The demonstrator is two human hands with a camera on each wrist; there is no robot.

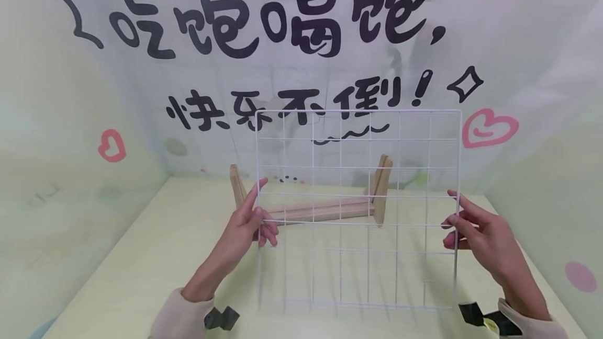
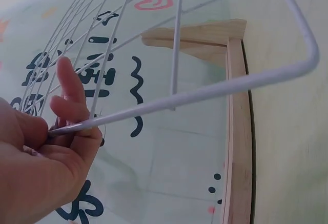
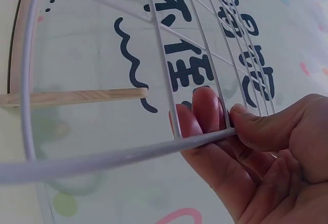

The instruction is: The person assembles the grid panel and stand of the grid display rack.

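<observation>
A white wire grid panel (image 1: 341, 196) is held upright between both hands in the head view. My left hand (image 1: 245, 224) grips its left edge, thumb in front and fingers curled around behind. On the opposite edge my right hand (image 1: 485, 234) pinches the rim wire between thumb and fingers. Behind the panel a wooden frame (image 1: 325, 211) stands on the table, one crossbar joining two raised end pieces. The left wrist view shows the rim wire (image 2: 205, 93) running through the left hand; in the right wrist view the right thumb presses the rim wire (image 3: 128, 155).
The pale yellow table (image 1: 155, 245) reaches back to a printed wall covering (image 1: 301, 77) with black lettering and pink hearts. Side walls stand to left and right. Black devices are strapped at both wrists, near the sleeves.
</observation>
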